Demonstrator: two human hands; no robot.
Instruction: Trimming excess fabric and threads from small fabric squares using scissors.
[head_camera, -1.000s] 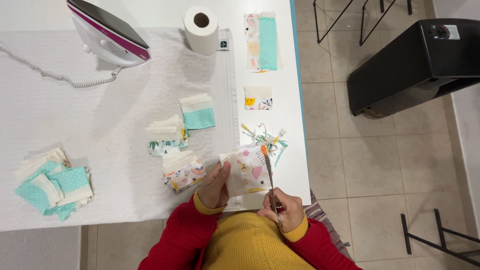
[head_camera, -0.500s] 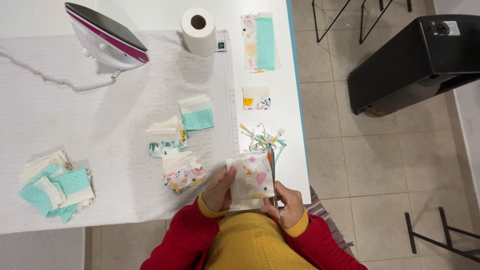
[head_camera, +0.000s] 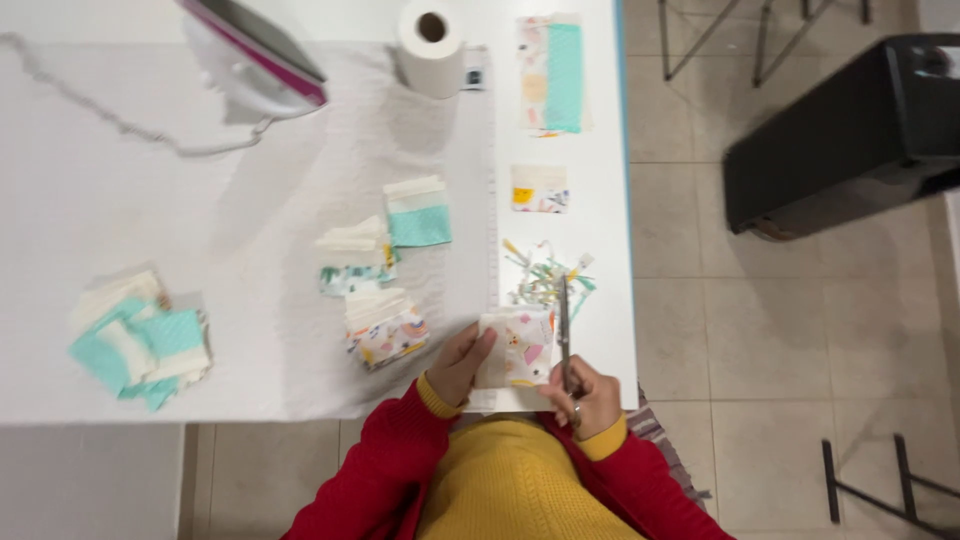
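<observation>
the left hand (head_camera: 462, 362) lies flat on the near edge of the white table (head_camera: 250, 200), fingers pressed down on the left side of a small patterned fabric square (head_camera: 515, 348) — not a closed grip, more a flat hold that pins it to the surface. the right hand (head_camera: 588, 397) is closed around the handles of a pair of scissors (head_camera: 564, 330), whose blades point away from the body and run along the right edge of that fabric square; whether the blades are parted or shut is too fine to tell. just beyond the scissor tips sits a little heap of thread and fabric trimmings (head_camera: 545, 275) in teal, yellow and white. to the left of the held piece is a stack of patterned squares (head_camera: 385, 328), and further up the table two more small stacks, one cream and patterned (head_camera: 358, 255), one cream and teal (head_camera: 418, 212). a single cream-and-print square (head_camera: 540, 188) lies alone near the right edge, with a longer sewn strip in teal and print (head_camera: 555, 75) at the far end. a roll of white paper (head_camera: 432, 45) stands beside it, an iron (head_camera: 255, 55) with a pink trim rests at the top left — its cord trailing off leftward — and a loose pile of teal and cream pieces (head_camera: 140, 340) sits at the far left. the sleeves are red over a yellow top.
</observation>
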